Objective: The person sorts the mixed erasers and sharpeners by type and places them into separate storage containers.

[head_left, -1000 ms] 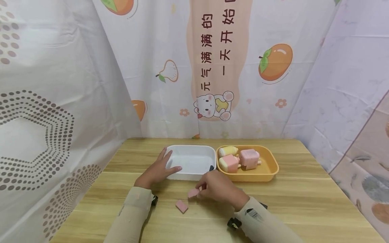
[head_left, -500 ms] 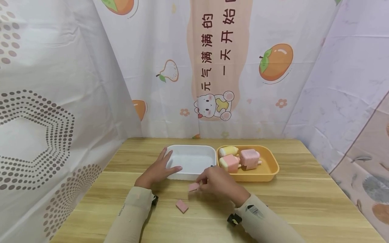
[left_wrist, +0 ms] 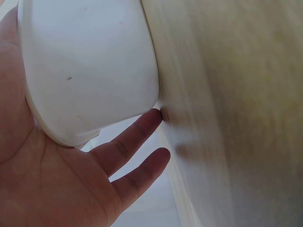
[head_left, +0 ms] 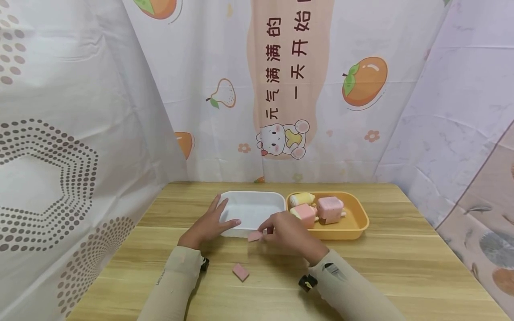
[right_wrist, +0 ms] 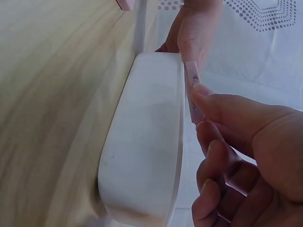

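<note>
My right hand (head_left: pixel 288 234) pinches a small flat pink block (head_left: pixel 254 236) between thumb and index finger, at the near rim of the white tray (head_left: pixel 252 209). In the right wrist view the block (right_wrist: pixel 192 92) stands edge-on just beyond the tray's rim. My left hand (head_left: pixel 206 228) rests against the tray's left end, fingers spread and straight, thumb along the near rim. Two of its fingers (left_wrist: pixel 130 142) show straight below the tray's corner in the left wrist view. A second pink block (head_left: pixel 241 272) lies flat on the table, nearer to me.
Right of the white tray stands a yellow tray (head_left: pixel 355 218). It holds a yellow popsicle-shaped toy (head_left: pixel 301 199), a pink-and-cream one (head_left: pixel 306 215) and a pink-and-brown one (head_left: pixel 330 210). A printed curtain (head_left: pixel 225 147) hangs behind the wooden table (head_left: pixel 385 267).
My right hand has lifted the pinched pink block from the table and carried it away from me to the white tray's near rim. My left hand and the second block have stayed in place.
</note>
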Demonstrator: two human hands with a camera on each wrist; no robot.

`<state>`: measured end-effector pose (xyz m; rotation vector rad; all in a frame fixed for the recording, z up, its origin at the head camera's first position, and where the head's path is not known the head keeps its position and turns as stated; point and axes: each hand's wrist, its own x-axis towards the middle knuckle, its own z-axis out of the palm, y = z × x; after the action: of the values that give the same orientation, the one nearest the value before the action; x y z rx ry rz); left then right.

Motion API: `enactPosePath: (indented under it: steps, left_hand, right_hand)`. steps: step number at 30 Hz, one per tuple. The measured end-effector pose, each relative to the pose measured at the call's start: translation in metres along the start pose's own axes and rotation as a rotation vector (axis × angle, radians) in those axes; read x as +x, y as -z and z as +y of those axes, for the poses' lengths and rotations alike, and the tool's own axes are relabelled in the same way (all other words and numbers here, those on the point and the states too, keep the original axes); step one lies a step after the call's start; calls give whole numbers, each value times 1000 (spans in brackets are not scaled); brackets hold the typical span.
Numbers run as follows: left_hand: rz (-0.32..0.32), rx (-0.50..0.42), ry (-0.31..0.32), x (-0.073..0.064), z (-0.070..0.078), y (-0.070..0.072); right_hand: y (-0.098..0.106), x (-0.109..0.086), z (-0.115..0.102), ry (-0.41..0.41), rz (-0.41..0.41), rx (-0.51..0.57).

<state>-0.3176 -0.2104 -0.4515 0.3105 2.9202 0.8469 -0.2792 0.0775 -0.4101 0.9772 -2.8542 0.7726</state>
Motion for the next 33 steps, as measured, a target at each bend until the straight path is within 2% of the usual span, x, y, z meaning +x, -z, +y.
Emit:
enactPosePath:
  steps: [8, 15, 22, 28, 33]
  left_hand:
    - [-2, -3, -2, 0, 0, 1]
    - [-4, -1, 2, 1, 0, 1]
    - [-9, -5, -5, 3, -2, 1]
    - [-11, -4, -4, 3, -1, 0]
    - [-14, 13, 2, 4, -3, -1]
  right_hand:
    - [5, 8, -1, -44, -2, 8]
    - [8, 15, -2, -52, 28, -23]
    - [13, 19, -2, -100, 14, 23]
    - [15, 26, 1, -127, 4, 8]
    - [12, 30, 5, -120, 36, -16]
